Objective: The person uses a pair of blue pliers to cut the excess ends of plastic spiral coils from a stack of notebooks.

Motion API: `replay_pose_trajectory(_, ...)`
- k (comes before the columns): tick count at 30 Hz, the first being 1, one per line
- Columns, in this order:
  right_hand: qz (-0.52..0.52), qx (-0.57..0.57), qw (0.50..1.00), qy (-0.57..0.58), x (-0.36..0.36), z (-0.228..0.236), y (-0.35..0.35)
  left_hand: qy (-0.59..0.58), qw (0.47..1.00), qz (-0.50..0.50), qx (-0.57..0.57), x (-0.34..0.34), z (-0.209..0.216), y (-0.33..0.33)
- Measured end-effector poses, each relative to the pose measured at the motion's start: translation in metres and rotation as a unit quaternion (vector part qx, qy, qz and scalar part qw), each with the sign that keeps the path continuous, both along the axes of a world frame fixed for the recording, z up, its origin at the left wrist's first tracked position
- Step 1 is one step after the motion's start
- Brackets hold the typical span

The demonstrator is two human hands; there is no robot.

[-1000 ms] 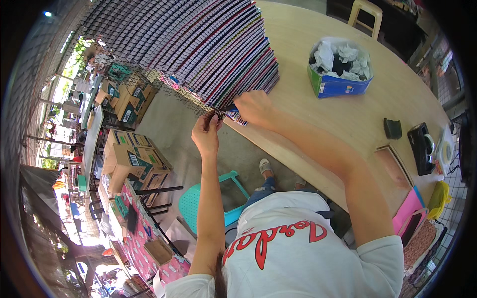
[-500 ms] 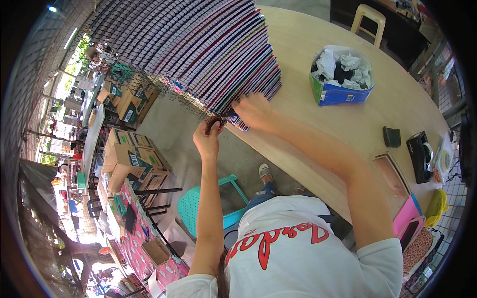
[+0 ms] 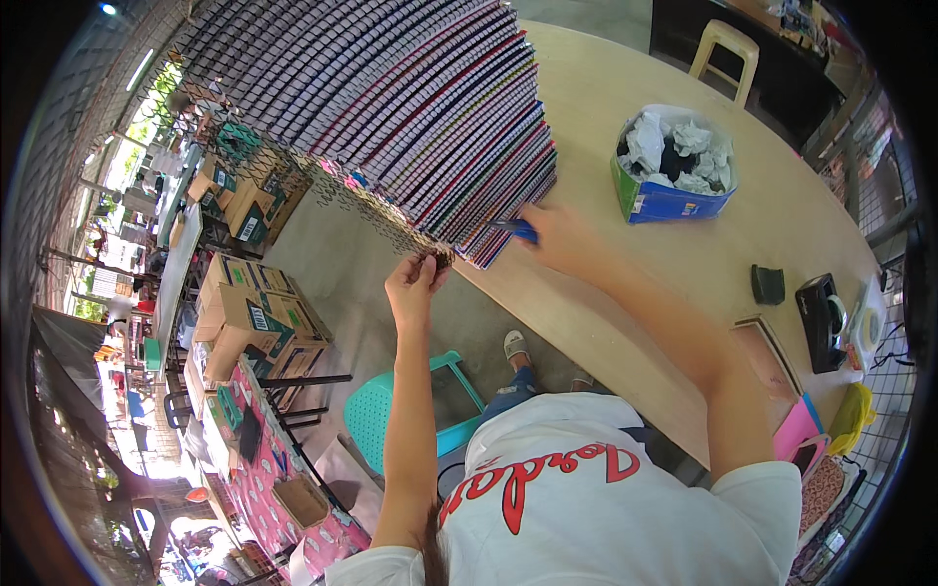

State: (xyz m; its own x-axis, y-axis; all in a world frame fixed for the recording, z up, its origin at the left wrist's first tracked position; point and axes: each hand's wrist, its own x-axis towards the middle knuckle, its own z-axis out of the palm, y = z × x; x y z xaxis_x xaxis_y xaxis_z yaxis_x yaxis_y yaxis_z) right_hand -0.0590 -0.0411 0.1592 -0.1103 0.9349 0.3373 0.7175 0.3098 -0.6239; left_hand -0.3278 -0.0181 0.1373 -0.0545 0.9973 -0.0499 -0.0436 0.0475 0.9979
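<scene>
A tall stack of coil-bound notebooks [image 3: 430, 127], with several cover colours, leans across the top of the view on the table's left edge. Loose coil ends [image 3: 366, 210] stick out along its near left side. My left hand [image 3: 414, 283] is closed in a pinch on dark coil ends at the stack's lowest corner. A little to the right, my right hand [image 3: 559, 237] grips a blue-handled hand tool [image 3: 520, 230]. Its dark tip points at the notebook edges; its jaws are too small to make out.
On the pale round table [image 3: 625, 283] stands a blue and green box [image 3: 674, 203] of crumpled paper. A tape dispenser [image 3: 823, 322] and a small black block [image 3: 768, 284] lie farther right. Below are a turquoise stool [image 3: 376, 415] and, leftward, cardboard boxes [image 3: 249, 322].
My right hand has drawn back to the right, away from my left hand, and the tool's blue handle now shows. My left hand keeps its pinch at the stack's corner.
</scene>
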Motion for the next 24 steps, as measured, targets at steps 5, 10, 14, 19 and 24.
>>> replay_pose_trajectory(5, -0.111, -0.177, 0.974, 0.083, 0.062, -0.033, -0.075, -0.109, 0.987, -0.044, -0.111, 0.027, 0.014, -0.022)
replay_pose_trajectory(10, -0.238, -0.152, 0.732, 0.620, 0.077, -0.068, -0.147, -0.124, 0.955, -0.259, -0.073, 0.179, 0.029, -0.001)
replay_pose_trajectory(14, -0.246, -0.135, 0.715, 0.640, 0.083, -0.073, -0.174, 0.011, 0.947, -0.302, 0.108, 0.308, 0.030, 0.046)
replay_pose_trajectory(19, -0.281, -0.018, 0.864, 0.418, 0.094, -0.039, -0.157, 0.067, 0.937, -0.267, 0.214, 0.268, 0.012, -0.007)
replay_pose_trajectory(24, -0.167, -0.098, 0.981, 0.033, 0.063, 0.012, -0.098, 0.107, 0.991, 0.040, 0.067, 0.091, -0.013, -0.069)
